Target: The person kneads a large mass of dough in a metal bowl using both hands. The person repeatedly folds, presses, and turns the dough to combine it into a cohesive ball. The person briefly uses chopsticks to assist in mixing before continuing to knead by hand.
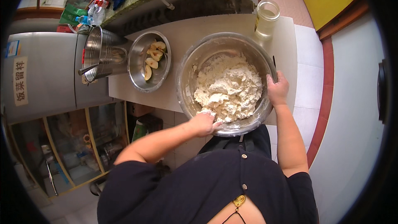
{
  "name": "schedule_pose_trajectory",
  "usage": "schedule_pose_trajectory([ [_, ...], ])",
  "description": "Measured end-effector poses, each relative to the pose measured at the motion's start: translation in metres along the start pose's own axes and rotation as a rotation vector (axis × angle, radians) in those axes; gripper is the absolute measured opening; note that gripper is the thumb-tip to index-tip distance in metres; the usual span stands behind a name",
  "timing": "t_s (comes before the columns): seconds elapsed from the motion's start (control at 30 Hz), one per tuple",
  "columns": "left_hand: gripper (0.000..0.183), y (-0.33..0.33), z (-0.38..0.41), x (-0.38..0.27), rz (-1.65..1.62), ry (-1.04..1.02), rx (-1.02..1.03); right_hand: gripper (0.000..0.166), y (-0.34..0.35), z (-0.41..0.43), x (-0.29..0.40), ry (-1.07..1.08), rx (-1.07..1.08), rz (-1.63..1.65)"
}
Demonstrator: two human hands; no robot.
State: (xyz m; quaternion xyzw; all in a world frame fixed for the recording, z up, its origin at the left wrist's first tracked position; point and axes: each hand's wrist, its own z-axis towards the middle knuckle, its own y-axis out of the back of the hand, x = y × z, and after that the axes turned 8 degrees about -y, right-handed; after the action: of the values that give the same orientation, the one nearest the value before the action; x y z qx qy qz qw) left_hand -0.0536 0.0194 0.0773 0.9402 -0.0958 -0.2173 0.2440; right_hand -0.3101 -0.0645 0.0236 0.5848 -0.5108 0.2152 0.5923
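A large stainless steel basin stands before me near the table's front edge. In it lies a rough, shaggy mass of pale dough, with loose flour toward the far side. My left hand reaches over the near left rim, its floury fingertips sunk into the dough's edge and partly hidden. The thumb is held apart from the fingers. On the right side, my right hand grips the basin's rim, thumb inside and the other fingers outside. Flour dusts that hand too.
Left of the basin, a smaller steel bowl holds several cut fruit pieces. Beside it stands a steel pot with a handle jutting out. A glass jar is at the table's far right corner. A grey refrigerator stands left.
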Motion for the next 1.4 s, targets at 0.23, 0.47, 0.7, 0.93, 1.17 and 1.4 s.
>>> schedule_pose_trajectory([
  [0.23, 0.036, 0.140, 0.010, 0.087, 1.062, -0.193, 0.349, 0.021, -0.002, 0.006, 0.003, 0.056, 0.094, -0.035],
  [0.47, 0.052, 0.040, -0.010, 0.040, 0.442, 0.027, 0.261, 0.020, 0.001, -0.007, -0.011, -0.071, -0.112, 0.106],
  [0.7, 0.047, 0.013, 0.064, -0.069, -0.838, -0.459, -0.181, 0.023, -0.001, -0.007, -0.006, -0.066, -0.079, -0.003],
  [0.93, 0.055, 0.024, -0.011, -0.012, -0.080, -0.424, 0.153, 0.026, 0.007, -0.009, -0.006, -0.065, -0.069, -0.054],
  [1.17, 0.064, 0.014, 0.005, -0.025, -0.300, -0.511, 0.136, 0.026, 0.004, -0.006, 0.003, -0.045, -0.058, -0.042],
  [1.4, 0.054, -0.004, 0.145, -0.078, -1.037, -0.714, -0.426, 0.027, 0.008, 0.000, -0.002, -0.051, 0.011, -0.053],
])
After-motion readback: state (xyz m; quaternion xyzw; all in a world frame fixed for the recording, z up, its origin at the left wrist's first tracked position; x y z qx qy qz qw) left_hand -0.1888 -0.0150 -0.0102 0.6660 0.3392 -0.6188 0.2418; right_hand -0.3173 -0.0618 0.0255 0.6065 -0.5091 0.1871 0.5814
